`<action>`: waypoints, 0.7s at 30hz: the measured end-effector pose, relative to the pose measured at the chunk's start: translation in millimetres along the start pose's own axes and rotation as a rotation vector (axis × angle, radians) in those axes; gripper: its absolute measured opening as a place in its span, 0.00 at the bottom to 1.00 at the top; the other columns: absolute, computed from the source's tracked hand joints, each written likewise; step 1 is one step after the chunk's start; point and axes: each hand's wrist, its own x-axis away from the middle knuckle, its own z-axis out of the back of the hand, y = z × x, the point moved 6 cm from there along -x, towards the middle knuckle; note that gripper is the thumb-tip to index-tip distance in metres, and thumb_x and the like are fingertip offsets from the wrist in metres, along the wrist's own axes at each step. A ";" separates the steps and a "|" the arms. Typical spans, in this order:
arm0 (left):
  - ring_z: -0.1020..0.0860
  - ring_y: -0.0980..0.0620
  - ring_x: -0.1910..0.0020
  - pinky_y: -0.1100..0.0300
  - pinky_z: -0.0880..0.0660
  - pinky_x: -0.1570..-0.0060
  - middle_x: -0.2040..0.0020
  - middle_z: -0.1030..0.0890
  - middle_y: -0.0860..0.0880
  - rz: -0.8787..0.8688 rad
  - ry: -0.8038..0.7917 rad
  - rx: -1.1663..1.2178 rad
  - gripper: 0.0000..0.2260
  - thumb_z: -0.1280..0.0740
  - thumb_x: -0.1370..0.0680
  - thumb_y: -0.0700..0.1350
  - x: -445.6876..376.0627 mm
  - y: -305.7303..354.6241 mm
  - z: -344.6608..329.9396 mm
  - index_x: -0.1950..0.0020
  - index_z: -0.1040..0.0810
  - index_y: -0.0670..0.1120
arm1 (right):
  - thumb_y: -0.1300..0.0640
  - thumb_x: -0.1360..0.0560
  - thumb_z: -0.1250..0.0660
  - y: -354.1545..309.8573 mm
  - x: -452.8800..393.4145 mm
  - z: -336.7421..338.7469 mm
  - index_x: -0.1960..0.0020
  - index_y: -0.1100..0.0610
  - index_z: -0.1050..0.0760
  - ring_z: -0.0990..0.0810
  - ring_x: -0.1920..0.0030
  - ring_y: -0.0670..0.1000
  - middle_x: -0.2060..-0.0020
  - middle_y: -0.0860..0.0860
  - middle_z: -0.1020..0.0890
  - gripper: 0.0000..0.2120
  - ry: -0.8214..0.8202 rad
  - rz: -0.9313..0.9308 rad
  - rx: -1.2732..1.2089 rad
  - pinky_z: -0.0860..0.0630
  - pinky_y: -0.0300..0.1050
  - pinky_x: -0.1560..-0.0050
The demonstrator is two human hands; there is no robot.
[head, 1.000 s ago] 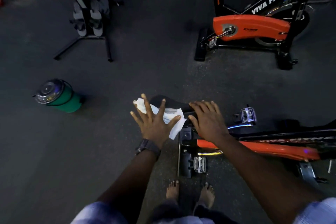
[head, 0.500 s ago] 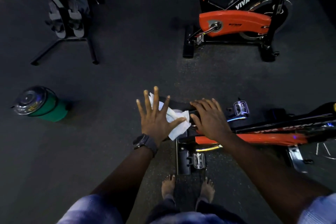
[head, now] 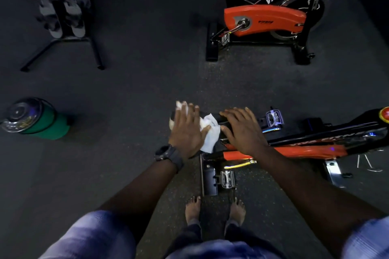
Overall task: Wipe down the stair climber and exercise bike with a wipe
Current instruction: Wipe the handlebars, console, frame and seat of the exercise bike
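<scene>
On the dark rubber gym floor (head: 136, 82) we press our flat left hand (head: 186, 130) on the white wipe (head: 209, 132) over the near exercise bike's saddle (head: 212, 116). Our right hand (head: 242, 130) rests open-fingered beside it. Open floor stretches ahead to the second bike (head: 265, 19); the stair climber (head: 61, 12) stands far left.

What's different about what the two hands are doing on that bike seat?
The left hand lies flat on a white wipe, pressing it onto the black seat; the right hand rests bare on the seat with no wipe under it. The left wrist carries a dark watch; the right wrist is bare. Both hands lie palm down, fingers extended.
</scene>
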 end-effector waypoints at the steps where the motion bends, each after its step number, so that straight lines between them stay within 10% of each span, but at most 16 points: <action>1: 0.48 0.38 0.21 0.41 0.50 0.23 0.21 0.41 0.38 -0.064 0.009 0.009 0.34 0.56 0.18 0.61 2.1 15.5 0.0 0.21 0.43 0.38 | 0.43 0.20 0.44 0.0 0.3 -0.1 0.28 0.51 0.30 0.31 0.30 0.53 0.33 0.49 0.25 0.24 -0.002 0.005 0.001 0.44 0.55 0.23; 10: 0.38 0.35 0.24 0.37 0.41 0.27 0.25 0.35 0.34 -0.036 0.138 -0.008 0.23 0.47 0.18 0.52 -6.5 -20.1 12.7 0.35 0.25 0.37 | 0.42 0.20 0.47 -0.3 0.7 2.6 0.28 0.50 0.30 0.31 0.29 0.54 0.32 0.49 0.25 0.24 -0.011 0.019 -0.013 0.44 0.56 0.23; 21: 0.47 0.38 0.21 0.44 0.52 0.22 0.22 0.43 0.35 0.076 -0.049 0.038 0.39 0.61 0.21 0.64 -8.7 4.9 -2.6 0.21 0.43 0.37 | 0.42 0.20 0.49 -0.4 1.8 1.9 0.27 0.51 0.33 0.32 0.28 0.54 0.31 0.50 0.26 0.25 -0.057 0.019 0.011 0.45 0.56 0.23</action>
